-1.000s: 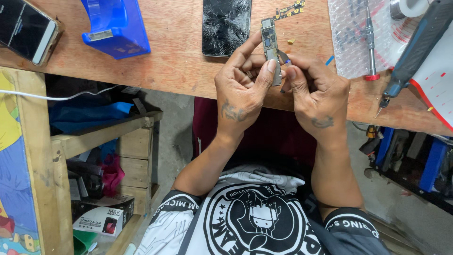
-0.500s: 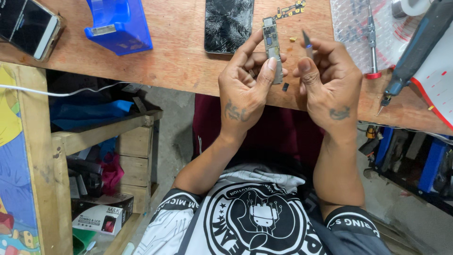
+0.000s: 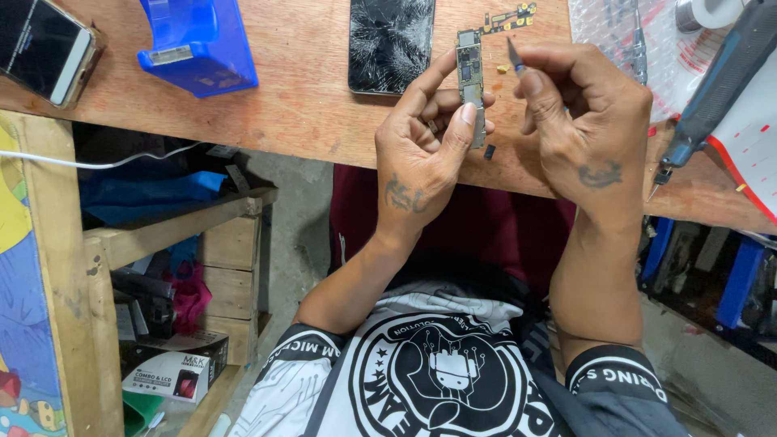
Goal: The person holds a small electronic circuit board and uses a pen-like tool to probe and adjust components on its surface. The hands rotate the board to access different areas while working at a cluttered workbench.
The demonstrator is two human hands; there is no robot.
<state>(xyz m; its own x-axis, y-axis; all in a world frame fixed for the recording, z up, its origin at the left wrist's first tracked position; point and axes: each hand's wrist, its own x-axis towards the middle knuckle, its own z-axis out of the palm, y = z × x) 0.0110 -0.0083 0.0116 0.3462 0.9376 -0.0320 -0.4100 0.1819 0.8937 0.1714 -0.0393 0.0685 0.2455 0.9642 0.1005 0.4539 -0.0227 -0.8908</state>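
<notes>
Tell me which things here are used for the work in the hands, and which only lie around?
In use:
left hand holding narrow circuit board
right hand holding thin pointed tool

Lying about:
cracked phone
blue tray
second phone
grey-handled tool
wooden bench

Soft, even light falls from above onto my worn orange-brown wooden workbench [image 3: 291, 105], bright enough that the grain and stains read clearly. Under the bench it turns dim: the grey concrete floor [image 3: 295, 235] and the rough wooden shelf [image 3: 202, 243] sit in murky shade. My left hand [image 3: 425, 154] and right hand [image 3: 587, 121] are evenly lit, with faint shadow between the fingers. The cracked black phone screen [image 3: 391, 42] catches a pale sheen that picks out its fractures, and the clear bubble-wrap sheet [image 3: 615, 28] glints whitish. Focus is sharp at centre; the bench edge bows slightly toward the corners, and the right edge looks a little smeared.
</notes>
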